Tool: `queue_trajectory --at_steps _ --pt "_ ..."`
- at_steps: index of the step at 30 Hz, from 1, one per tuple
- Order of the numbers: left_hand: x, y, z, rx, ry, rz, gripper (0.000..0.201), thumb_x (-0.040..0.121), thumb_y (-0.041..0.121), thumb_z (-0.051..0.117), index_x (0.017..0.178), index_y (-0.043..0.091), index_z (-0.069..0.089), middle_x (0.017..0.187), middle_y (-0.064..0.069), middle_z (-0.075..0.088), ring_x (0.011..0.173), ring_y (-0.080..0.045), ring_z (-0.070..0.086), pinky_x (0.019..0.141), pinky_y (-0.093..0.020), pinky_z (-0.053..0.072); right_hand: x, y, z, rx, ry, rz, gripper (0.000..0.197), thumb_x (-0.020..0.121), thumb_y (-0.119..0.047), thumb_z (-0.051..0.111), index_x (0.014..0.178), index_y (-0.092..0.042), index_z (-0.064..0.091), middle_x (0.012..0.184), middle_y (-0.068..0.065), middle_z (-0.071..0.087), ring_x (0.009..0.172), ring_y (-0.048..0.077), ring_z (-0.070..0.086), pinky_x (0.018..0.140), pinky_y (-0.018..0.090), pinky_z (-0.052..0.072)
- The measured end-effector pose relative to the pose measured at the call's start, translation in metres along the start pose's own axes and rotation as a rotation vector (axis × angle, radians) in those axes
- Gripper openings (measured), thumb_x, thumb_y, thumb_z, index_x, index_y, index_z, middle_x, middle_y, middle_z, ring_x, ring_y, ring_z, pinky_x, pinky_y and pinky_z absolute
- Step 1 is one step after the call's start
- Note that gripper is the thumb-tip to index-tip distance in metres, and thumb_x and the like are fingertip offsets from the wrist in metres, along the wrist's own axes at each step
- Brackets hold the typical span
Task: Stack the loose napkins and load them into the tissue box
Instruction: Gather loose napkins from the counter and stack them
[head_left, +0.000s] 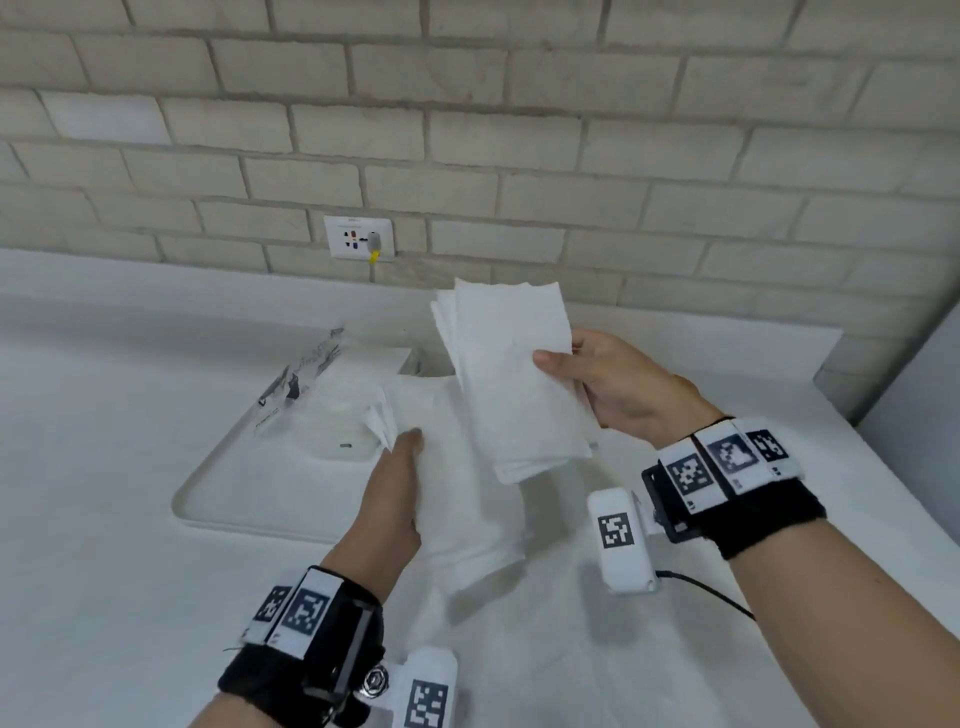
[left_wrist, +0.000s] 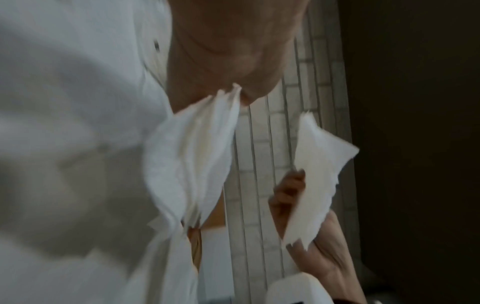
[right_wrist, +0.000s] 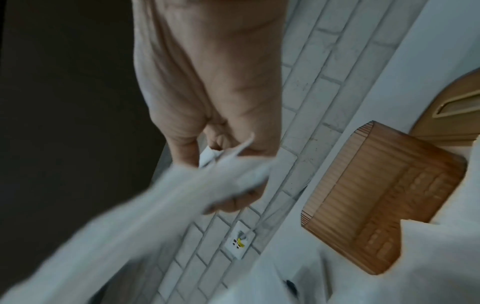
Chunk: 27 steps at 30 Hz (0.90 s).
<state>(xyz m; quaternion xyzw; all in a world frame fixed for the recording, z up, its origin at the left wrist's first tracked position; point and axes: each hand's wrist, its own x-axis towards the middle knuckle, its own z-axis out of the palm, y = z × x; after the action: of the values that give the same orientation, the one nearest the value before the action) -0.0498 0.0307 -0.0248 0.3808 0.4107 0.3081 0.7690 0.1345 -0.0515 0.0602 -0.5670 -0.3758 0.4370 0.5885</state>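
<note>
Now, as I read it:
Napkins: one stack (head_left: 511, 374) pinched in my right hand (head_left: 618, 387), held up; a second stack (head_left: 457, 488) gripped by my left hand (head_left: 392, 499), lower.
Box: wooden box (right_wrist: 384, 197) on the counter (head_left: 104, 519), off right, nothing loaded yet.
Progress: stacks unmerged; joining and loading remain.
Nearby: tray (head_left: 218, 499), plastic wrapper (head_left: 311, 395).

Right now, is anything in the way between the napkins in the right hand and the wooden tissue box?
Nothing visible. The right hand holds its napkins in the air, and the wooden tissue box lies by the wall beyond. Whether its opening is free, I cannot tell.
</note>
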Motion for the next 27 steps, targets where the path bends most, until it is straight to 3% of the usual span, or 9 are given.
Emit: queue_trajectory --at_steps 2,4,6,9,12,15,20,23,27 --pt "-0.002 -0.003 0.026 -0.078 -0.128 0.009 0.052 0.093 0.058 0.041 0.125 0.021 0.059 0.117 -0.005 0.068 0.107 -0.024 0.064 0.094 -0.041 0.049 -0.010 0.013 0.000 -0.116 0.089 -0.014 0.027 0.089 -0.006 0.059 0.116 -0.004 0.059 0.102 0.002 0.071 0.092 0.015 0.068 0.079 0.026 0.056" --pt "-0.005 -0.008 0.048 -0.091 -0.255 0.038 0.058 0.091 0.064 0.036 0.124 0.022 0.060 0.116 -0.006 0.069 0.107 -0.024 0.066 0.096 -0.042 0.049 -0.021 0.029 -0.001 -0.293 0.205 -0.012 0.031 0.088 -0.012 0.063 0.119 -0.008 0.058 0.111 0.002 0.068 0.101 0.017 0.065 0.091 0.033 0.052" --pt "-0.008 -0.017 0.066 0.026 -0.325 0.084 0.045 0.092 0.053 0.046 0.124 0.023 0.059 0.113 -0.005 0.070 0.103 -0.024 0.068 0.089 -0.042 0.053 -0.034 0.040 -0.007 -0.401 0.269 -0.028 0.031 0.090 -0.017 0.061 0.121 -0.013 0.055 0.114 -0.002 0.065 0.105 0.015 0.062 0.093 0.033 0.050" --pt "-0.009 -0.032 0.086 0.240 -0.318 0.164 0.038 0.090 0.030 0.062 0.126 0.021 0.056 0.111 -0.002 0.070 0.099 -0.024 0.068 0.086 -0.043 0.055 -0.057 0.049 -0.030 -0.466 0.362 -0.025 0.037 0.093 -0.024 0.056 0.127 -0.018 0.043 0.110 -0.012 0.053 0.105 0.008 0.052 0.084 0.019 0.045" --pt "-0.011 -0.045 0.103 0.365 -0.352 0.240 0.032 0.090 0.026 0.063 0.120 0.021 0.056 0.109 0.001 0.068 0.097 -0.020 0.066 0.082 -0.036 0.055 -0.079 0.064 -0.061 -0.285 0.288 0.107 0.046 0.090 -0.028 0.061 0.128 -0.031 0.033 0.115 -0.012 0.054 0.105 0.006 0.055 0.080 0.019 0.046" --pt "-0.015 -0.055 0.120 0.462 -0.413 0.358 0.027 0.087 0.028 0.067 0.112 0.023 0.059 0.104 0.002 0.069 0.094 -0.018 0.067 0.079 -0.033 0.056 -0.089 0.070 -0.077 -0.275 0.321 0.100 0.043 0.091 -0.025 0.061 0.129 -0.026 0.043 0.120 -0.007 0.061 0.110 0.011 0.060 0.095 0.037 0.050" --pt "-0.014 -0.055 0.136 0.443 -0.519 0.469 0.037 0.074 0.031 0.078 0.107 0.023 0.064 0.096 0.004 0.073 0.087 -0.006 0.070 0.070 -0.021 0.056 -0.094 0.063 -0.095 -0.307 0.299 -0.078 0.057 0.090 -0.019 0.062 0.131 -0.032 0.025 0.124 -0.018 0.050 0.112 -0.008 0.050 0.092 0.017 0.047" --pt "-0.009 -0.067 0.129 0.542 -0.578 0.430 0.061 0.064 0.046 0.075 0.119 0.023 0.062 0.106 0.006 0.072 0.096 -0.008 0.068 0.076 -0.023 0.056 -0.098 0.082 -0.104 -0.328 0.212 0.027 0.072 0.086 -0.015 0.066 0.136 -0.032 0.018 0.123 -0.020 0.048 0.116 -0.006 0.047 0.094 0.019 0.046" --pt "-0.006 -0.083 0.127 0.652 -0.495 0.411 0.021 0.086 0.026 0.069 0.107 0.026 0.065 0.095 0.009 0.073 0.091 -0.010 0.069 0.067 -0.016 0.053 -0.092 0.099 -0.105 -0.391 0.189 0.091 0.063 0.089 -0.019 0.062 0.138 -0.024 0.024 0.131 -0.008 0.048 0.126 0.009 0.044 0.107 0.032 0.040"
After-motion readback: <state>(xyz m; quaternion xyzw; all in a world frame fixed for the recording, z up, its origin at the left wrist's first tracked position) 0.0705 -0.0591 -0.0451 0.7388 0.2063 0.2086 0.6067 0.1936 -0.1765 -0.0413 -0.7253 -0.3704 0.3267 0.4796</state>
